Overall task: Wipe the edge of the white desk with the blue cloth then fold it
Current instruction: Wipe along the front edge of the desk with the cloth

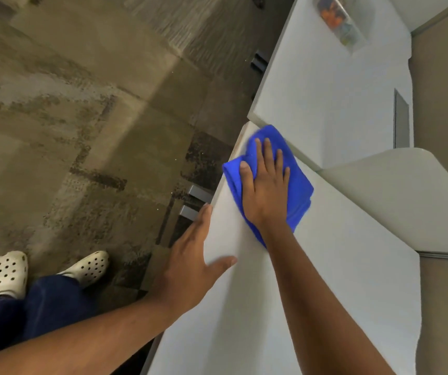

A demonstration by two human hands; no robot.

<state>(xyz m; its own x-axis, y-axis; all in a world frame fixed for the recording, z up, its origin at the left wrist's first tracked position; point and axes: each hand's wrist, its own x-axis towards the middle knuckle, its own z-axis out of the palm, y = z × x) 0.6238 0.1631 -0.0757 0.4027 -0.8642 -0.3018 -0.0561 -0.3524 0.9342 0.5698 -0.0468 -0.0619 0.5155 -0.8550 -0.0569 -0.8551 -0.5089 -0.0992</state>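
A bunched blue cloth [300, 186] lies on the white desk [312, 280], close to the desk's left edge and near its far corner. My right hand [264, 182] presses flat on top of the cloth, fingers spread and pointing away from me. My left hand [190, 255] rests on the desk's left edge nearer to me, fingers over the rim, thumb on the top surface, holding nothing.
A second white desk [325, 85] adjoins at the far side, carrying a clear plastic packet [339, 20]. A beige partition panel [407, 196] rises on the right. Grey drawer handles [194, 201] stick out below the edge. My white clogs [6, 274] stand on the carpet at left.
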